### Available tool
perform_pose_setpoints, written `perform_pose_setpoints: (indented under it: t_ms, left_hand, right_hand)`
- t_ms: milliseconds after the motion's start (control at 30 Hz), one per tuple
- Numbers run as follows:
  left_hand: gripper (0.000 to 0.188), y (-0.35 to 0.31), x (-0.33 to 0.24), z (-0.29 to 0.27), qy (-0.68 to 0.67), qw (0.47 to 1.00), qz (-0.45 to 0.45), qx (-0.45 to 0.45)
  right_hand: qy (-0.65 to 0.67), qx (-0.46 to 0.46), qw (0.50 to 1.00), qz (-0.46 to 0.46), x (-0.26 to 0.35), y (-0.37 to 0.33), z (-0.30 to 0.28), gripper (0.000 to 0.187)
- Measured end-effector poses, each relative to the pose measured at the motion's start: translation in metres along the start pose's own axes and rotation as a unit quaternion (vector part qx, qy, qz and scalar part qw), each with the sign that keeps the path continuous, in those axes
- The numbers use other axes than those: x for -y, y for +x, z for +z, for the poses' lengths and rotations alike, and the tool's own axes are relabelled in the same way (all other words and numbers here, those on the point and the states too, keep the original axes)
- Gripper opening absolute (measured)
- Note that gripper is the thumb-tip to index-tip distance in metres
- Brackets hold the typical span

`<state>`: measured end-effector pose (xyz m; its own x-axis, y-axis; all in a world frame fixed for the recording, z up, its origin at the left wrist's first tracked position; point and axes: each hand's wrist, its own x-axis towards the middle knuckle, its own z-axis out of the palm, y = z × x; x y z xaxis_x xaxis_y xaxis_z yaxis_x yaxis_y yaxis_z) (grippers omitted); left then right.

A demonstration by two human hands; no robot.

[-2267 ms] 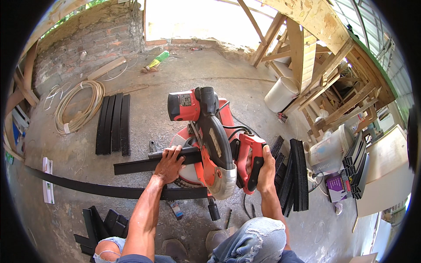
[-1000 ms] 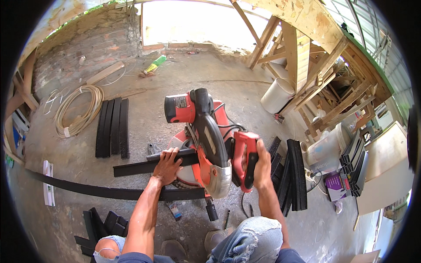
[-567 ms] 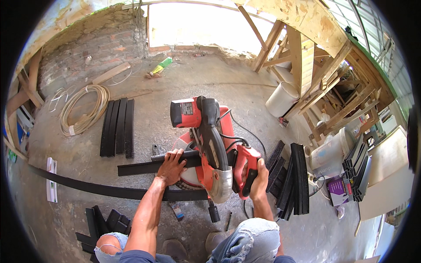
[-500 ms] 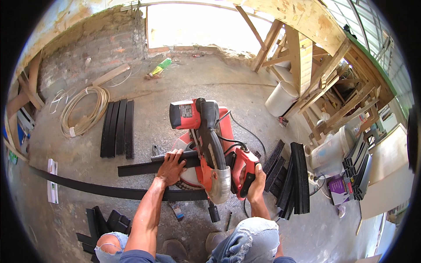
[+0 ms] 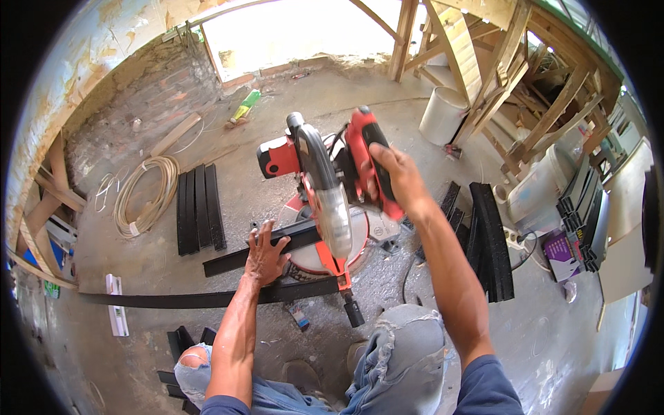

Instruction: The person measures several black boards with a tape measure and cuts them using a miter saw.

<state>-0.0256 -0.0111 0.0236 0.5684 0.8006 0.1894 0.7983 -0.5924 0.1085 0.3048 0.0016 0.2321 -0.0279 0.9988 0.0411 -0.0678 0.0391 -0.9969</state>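
While my right grip (image 5: pixel 401 178) wraps the saw handle (image 5: pixel 362 129), my left grip (image 5: pixel 264 259) lies spread on a black strip (image 5: pixel 225 264); white bucket (image 5: pixel 443 116), ahead right: contents unclear.

The head camera, the left unit of a side-by-side pair, was worn on the operator's head and faced forward and steeply downward. Its fisheye lens gave a wide, rounded field with dark corners; straight edges bowed toward the rim. The view was upright and unmirrored. The miter saw (image 5: pixel 333 214) occupied the centre at close range. The forearms (image 5: pixel 456 283) entered from the lower edge, and the jeans (image 5: pixel 398 360) showed between them. The far field crossed the concrete floor (image 5: pixel 277 131) to the brick wall (image 5: pixel 149 111) and bright opening (image 5: pixel 290 34) at the top, with timber framing (image 5: pixel 462 52) at the upper right.
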Motion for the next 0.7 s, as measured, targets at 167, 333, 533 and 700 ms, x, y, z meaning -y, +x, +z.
perform_pose_setpoints:
  t_ms: [167, 333, 533, 700]
  left_hand:
    - [0.069, -0.030, 0.020, -0.012, 0.025, 0.902, -0.313, -0.296]
    - [0.114, -0.020, 0.023, -0.018, -0.111, 0.612, -0.767, -0.158]
    - [0.099, 0.011, 0.013, 0.012, -0.286, 0.456, -0.799, -0.270]
    - [0.077, 0.005, 0.017, 0.022, -0.328, 0.316, -0.848, -0.269]
  right_hand:
    - [-0.096, -0.005, 0.989, -0.111, 0.007, 0.045, 0.015, 0.041]
    - [0.006, -0.010, 0.996, -0.092, -0.008, 0.069, -0.022, 0.040]
    - [-0.110, -0.063, 0.966, -0.227, -0.048, 0.066, -0.105, 0.048]
    - [-0.104, -0.110, 0.985, -0.087, -0.094, -0.068, -0.104, 0.045]
